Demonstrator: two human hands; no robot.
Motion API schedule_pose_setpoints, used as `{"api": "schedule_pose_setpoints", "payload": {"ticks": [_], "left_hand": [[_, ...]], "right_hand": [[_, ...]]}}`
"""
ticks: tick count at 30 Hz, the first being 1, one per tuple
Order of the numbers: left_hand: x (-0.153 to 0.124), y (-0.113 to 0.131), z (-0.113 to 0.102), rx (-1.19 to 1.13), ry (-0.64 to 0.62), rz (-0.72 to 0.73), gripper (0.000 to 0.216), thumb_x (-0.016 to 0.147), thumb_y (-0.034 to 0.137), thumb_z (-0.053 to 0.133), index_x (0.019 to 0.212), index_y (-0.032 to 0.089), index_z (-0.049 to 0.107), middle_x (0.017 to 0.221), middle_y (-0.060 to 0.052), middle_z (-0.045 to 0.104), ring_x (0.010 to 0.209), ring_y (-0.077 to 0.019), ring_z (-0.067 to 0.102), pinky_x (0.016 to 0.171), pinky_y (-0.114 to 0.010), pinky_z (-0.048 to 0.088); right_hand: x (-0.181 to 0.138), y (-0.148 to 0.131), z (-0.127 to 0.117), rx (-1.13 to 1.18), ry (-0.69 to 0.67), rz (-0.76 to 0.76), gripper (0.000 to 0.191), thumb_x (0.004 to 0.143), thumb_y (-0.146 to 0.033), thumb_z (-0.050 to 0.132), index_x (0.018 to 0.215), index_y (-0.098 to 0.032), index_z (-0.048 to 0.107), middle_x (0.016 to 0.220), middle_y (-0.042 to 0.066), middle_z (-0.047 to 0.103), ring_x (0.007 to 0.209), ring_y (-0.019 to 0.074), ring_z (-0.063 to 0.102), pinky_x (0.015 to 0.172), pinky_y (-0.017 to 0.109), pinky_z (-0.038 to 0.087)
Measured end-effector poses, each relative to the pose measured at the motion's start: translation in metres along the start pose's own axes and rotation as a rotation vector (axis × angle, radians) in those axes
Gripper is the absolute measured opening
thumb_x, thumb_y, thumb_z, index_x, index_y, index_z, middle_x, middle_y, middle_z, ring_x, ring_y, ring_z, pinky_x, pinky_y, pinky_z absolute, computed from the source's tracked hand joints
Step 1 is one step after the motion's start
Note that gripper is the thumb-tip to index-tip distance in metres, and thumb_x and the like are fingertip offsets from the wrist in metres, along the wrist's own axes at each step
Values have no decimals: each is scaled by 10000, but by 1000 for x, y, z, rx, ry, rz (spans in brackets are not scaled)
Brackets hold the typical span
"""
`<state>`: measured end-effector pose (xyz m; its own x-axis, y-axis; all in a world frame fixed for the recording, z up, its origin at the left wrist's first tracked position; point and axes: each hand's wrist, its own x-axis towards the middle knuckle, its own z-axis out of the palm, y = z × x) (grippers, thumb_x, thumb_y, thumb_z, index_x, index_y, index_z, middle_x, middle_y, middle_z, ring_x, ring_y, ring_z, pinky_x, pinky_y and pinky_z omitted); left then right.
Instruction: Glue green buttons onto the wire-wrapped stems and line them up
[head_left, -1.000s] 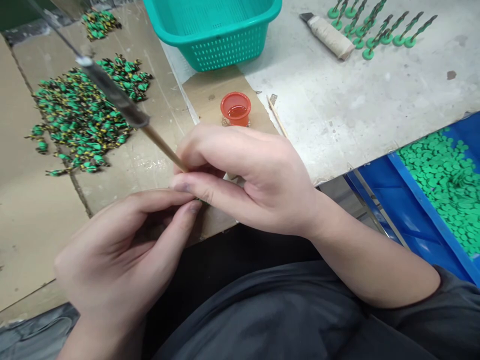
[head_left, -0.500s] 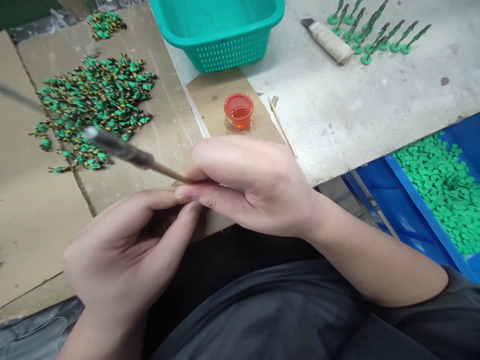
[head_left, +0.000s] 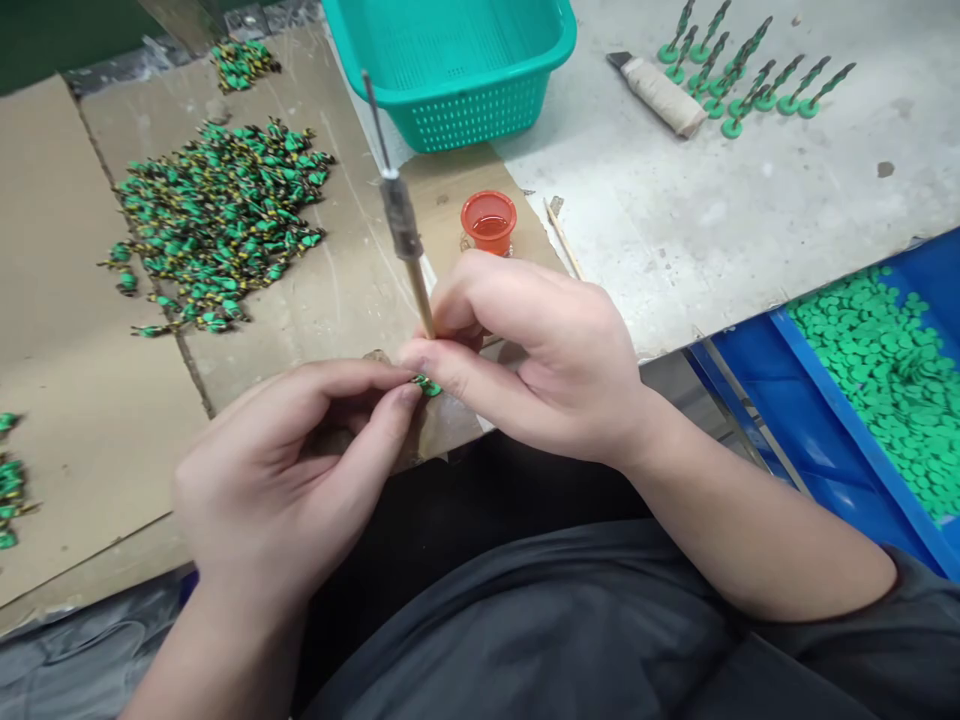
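My right hand (head_left: 536, 360) is closed round a thin brush (head_left: 401, 215) with a wooden shaft and dark metal ferrule; its long handle sticks up and away from me. My left hand (head_left: 289, 480) pinches a small green piece (head_left: 429, 385) between thumb and forefinger, right at my right fingertips. Both hands meet at the near edge of the cardboard-covered bench (head_left: 75, 470). A small red cup (head_left: 488, 221) with liquid stands just beyond my right hand.
A heap of green-and-yellow pieces (head_left: 217, 220) lies on the cardboard at left. A teal basket (head_left: 457, 70) stands at the back. Green discs fill a blue bin (head_left: 885, 380) at right. Green pegs on round bases (head_left: 750, 70) and a wrapped knife (head_left: 656, 85) lie far right.
The brush handle has swung from pointing left to pointing up and away. The green piece now shows between my fingertips. The view has shifted slightly.
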<state>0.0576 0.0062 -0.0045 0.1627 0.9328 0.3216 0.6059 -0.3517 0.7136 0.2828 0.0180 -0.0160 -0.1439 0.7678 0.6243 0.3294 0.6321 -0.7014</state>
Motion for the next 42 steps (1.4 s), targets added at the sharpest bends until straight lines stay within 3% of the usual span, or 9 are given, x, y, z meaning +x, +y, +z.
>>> {"api": "schedule_pose_setpoints", "payload": {"ticks": [9,15,22,30,36,42], "left_hand": [[0,-4,-3,18,-19,45,190,971,226,892,1128,330,921,957,69,872,791,-71,737,804,-193,576],[1,-4,-3,38,-25,56,195,984,235,876,1146,335,917,942,66,862,774,-88,723,790,-222,573],[3,1,-2,81,-44,92,124,1009,239,847,1089,320,895,941,70,850,771,-87,710,779,-213,555],[0,-4,-2,73,-38,99,214,993,239,866,1181,335,905,940,78,857,784,-74,726,806,-186,564],[0,-5,-3,75,-54,95,146,988,236,865,1114,306,891,925,72,841,765,-65,710,775,-177,545],[4,-1,-4,119,-87,199,114,1030,228,815,1100,307,858,935,66,837,742,-95,695,756,-226,552]], "right_hand": [[3,-1,-4,-11,-47,3,268,1212,-283,581,1028,-122,691,977,-94,670,953,23,685,934,181,592],[5,-5,-3,-3,-28,28,174,1148,-218,687,1003,-125,664,956,-126,624,922,2,649,930,160,571],[3,-3,-3,42,0,43,217,1217,-249,634,1017,-167,650,1000,-65,645,933,43,661,980,208,631],[3,0,-5,55,-48,4,174,1188,-253,687,1036,-169,691,988,-72,686,956,52,708,975,201,643],[1,-2,-1,-17,-23,45,227,1203,-288,620,1043,-139,682,985,-98,655,962,35,691,948,195,610],[2,-4,-1,16,-9,59,234,1225,-281,634,1016,-176,628,987,-53,629,909,60,643,942,225,653]]}}
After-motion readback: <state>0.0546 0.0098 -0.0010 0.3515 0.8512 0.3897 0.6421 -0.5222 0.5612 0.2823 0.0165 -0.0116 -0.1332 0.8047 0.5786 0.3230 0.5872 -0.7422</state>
